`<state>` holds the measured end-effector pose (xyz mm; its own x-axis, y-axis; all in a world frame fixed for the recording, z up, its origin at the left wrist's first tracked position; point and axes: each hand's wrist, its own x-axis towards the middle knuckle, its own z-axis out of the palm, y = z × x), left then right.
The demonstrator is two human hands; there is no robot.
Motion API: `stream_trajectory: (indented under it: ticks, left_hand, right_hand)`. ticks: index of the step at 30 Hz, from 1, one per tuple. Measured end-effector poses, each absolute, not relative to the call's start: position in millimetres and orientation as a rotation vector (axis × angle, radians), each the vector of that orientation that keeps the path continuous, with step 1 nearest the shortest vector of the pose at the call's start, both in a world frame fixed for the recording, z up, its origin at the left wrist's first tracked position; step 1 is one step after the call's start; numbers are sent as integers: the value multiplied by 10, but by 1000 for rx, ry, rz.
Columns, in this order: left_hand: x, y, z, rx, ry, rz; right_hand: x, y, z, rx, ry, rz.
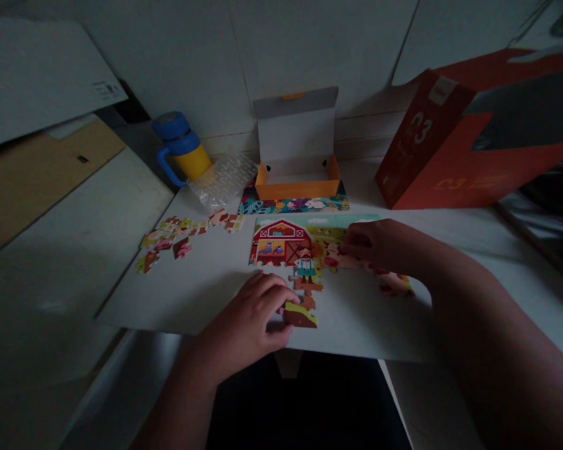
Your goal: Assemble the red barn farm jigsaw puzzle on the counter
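- While the left hand (263,306) is resting on the surface (206,294), its thumb and forefinger are standing parted, their tips seeming to touch the left edge of a green-and-brown piece (304,317).
- The right hand (373,244) is reaching over the right part of the jigsaw puzzle (281,234), its fingers curling down near the pink animal; in this dim light I cannot tell whether they are gripping a piece.
- The puzzle is lying partly joined in the middle of the surface, showing a red barn and a farmer, with a column of pieces running down toward the left hand.
- Loose pieces (182,249) are lying in a cluster well to the left.
- Behind the puzzle, an orange box (298,189) is standing with its lid raised.
- A blue-and-yellow bottle (192,159) is standing beside crumpled clear plastic (225,181).
- A large red box (408,150) is standing at the right.
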<state>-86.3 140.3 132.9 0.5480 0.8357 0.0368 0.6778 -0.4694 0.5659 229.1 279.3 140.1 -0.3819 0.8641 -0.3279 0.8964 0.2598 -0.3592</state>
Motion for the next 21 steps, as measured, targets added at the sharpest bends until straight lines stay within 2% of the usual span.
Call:
stream_trajectory:
  ticks: [21]
  left_hand:
    - [-731,1400,1314,2305,1182,401]
  right_hand:
    - [2246,2751,1457,1753,2411,-821]
